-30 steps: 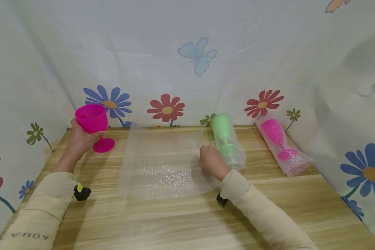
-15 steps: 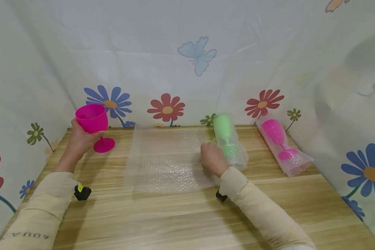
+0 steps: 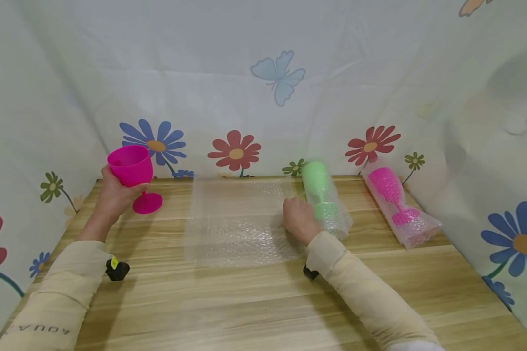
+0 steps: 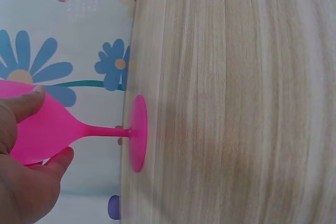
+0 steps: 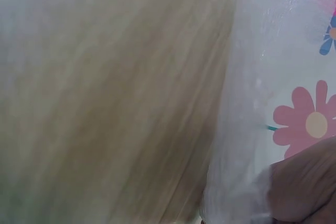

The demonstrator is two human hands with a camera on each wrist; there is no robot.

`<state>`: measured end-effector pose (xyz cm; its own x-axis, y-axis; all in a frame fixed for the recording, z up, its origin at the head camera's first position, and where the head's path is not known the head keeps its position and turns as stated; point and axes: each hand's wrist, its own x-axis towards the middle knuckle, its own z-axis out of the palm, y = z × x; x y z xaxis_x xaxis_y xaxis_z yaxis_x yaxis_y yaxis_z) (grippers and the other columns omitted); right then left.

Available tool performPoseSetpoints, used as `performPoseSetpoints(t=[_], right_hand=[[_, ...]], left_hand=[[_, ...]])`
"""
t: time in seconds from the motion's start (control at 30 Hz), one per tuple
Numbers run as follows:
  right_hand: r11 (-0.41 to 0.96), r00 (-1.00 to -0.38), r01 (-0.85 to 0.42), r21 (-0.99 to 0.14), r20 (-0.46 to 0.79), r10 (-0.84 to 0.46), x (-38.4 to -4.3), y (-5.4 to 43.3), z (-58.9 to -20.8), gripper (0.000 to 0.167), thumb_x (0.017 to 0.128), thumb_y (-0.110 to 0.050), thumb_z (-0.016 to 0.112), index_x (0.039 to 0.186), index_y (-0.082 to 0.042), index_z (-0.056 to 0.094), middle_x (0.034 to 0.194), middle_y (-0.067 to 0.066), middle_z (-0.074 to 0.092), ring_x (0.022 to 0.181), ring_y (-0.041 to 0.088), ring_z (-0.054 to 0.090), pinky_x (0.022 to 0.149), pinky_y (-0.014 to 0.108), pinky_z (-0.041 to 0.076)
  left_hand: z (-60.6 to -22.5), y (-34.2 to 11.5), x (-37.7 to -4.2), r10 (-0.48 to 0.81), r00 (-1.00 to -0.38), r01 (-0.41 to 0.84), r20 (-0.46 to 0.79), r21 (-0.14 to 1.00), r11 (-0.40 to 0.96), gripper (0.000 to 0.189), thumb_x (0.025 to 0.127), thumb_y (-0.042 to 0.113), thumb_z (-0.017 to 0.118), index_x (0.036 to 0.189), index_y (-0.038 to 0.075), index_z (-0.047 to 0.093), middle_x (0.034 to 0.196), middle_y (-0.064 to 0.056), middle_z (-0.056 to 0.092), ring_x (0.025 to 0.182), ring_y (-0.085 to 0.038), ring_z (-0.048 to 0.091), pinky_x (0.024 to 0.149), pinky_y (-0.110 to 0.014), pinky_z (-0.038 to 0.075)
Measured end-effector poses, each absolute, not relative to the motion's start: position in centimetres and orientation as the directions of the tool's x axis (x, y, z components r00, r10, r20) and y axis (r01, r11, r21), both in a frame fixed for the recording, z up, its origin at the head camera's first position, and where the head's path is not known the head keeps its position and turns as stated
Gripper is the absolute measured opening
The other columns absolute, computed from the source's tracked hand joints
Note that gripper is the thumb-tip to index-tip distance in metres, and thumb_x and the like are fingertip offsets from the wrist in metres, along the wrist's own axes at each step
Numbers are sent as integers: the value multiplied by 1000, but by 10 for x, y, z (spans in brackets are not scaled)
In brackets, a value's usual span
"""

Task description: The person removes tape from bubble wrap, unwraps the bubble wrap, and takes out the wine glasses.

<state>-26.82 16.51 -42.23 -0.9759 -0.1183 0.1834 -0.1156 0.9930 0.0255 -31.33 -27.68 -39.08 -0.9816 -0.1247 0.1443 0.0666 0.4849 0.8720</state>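
Holding the pink goblet (image 3: 131, 171) upright by its bowl in the curled left hand (image 3: 115, 195), toward the back left of the desk (image 3: 246, 312); cannot tell whether resting on it. Apparently pinching the bubble wrap (image 3: 241, 234) by its right edge in the fisted right hand (image 3: 300, 220). Best to draw slowly and flat, without nudging the green wrapped goblet (image 3: 318, 185) just beside.

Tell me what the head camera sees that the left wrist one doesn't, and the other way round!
Only the head view shows the right hand, the wrapped green cup, the wrapped pink cup and the butterfly. Only the left wrist view shows a purple patch by the table; I can't tell what. Both show the left hand gripping the bare pink cup, the table and blue flowers.
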Motion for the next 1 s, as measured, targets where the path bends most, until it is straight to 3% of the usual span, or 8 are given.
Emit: performPoseSetpoints(t=[0.23, 0.63, 1.0], right_hand=[[994, -971, -104, 36, 214, -110, -269, 165, -424, 20, 92, 0, 60, 73, -1, 64, 75, 17, 66, 70, 33, 67, 57, 47, 59], [998, -985, -58, 39, 163, -63, -279, 167, -424, 14, 93, -1, 62, 80, -1, 69, 84, 17, 70, 77, 32, 70, 61, 45, 60], [997, -992, -54, 47, 113, -60, -274, 167, -418, 19, 97, -3, 57, 86, 3, 71, 89, 20, 71, 82, 34, 70, 69, 47, 61]], left_hand=[[-391, -277, -312, -123, -980, 79, 157, 872, 483, 101, 94, 12, 71, 159, 3, -5, 160, -31, 21, 145, -52, 26, 108, -68, 39], [-391, -276, -313, -125, -979, 81, 162, 868, 490, 100, 95, 16, 71, 159, 3, -4, 160, -30, 22, 144, -50, 28, 108, -67, 40], [-390, -276, -311, -122, -980, 81, 159, 869, 488, 99, 95, 16, 70, 159, 1, -5, 159, -31, 22, 143, -51, 28, 109, -67, 40]])
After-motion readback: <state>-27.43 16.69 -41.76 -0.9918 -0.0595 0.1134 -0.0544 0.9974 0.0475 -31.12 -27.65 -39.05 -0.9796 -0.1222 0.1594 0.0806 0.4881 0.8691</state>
